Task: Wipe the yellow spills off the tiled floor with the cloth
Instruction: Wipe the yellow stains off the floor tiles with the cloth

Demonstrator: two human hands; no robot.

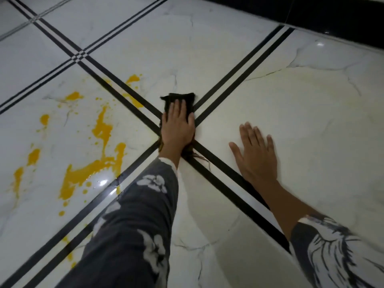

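A dark cloth (179, 97) lies on the white marble-look tiled floor (295, 104), right where two pairs of black stripes cross. My left hand (177, 127) presses flat on top of it, fingers together, covering most of it. My right hand (256, 154) rests palm down on the bare tile to the right, fingers spread, holding nothing. Yellow spills (91, 169) cover the tile left of the cloth in streaks, puddles and drops. More yellow spots (133, 79) sit by the stripe farther up, and a few yellow marks (69, 254) lie near my left sleeve.
A black skirting band (311, 11) runs along the top right edge of the floor. Black double stripes (239, 80) divide the tiles diagonally. The tile under my right hand shows a faint yellowish smear.
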